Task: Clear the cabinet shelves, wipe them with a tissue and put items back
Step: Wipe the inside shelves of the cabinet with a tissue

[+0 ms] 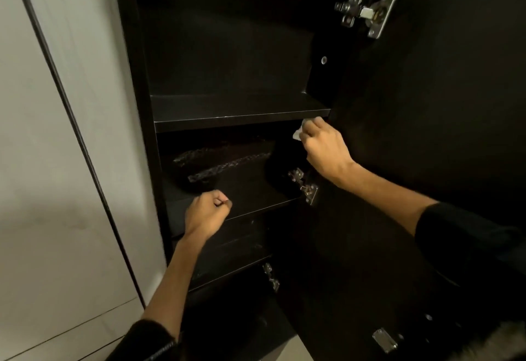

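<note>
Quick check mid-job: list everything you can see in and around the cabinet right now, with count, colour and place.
cabinet: one, black, centre, door open.
upper shelf: one, black, nothing visible on it.
dark item: one, black and glossy, on the middle shelf; too dark to identify.
hinges: three, silver, down the right side.
door: one, black, swung open at right.
wall: white, left of the cabinet.
tissue: one, white, beneath the upper shelf's right end.
left hand: fist, at the middle shelf's front edge.
right hand: grips the tissue.
</note>
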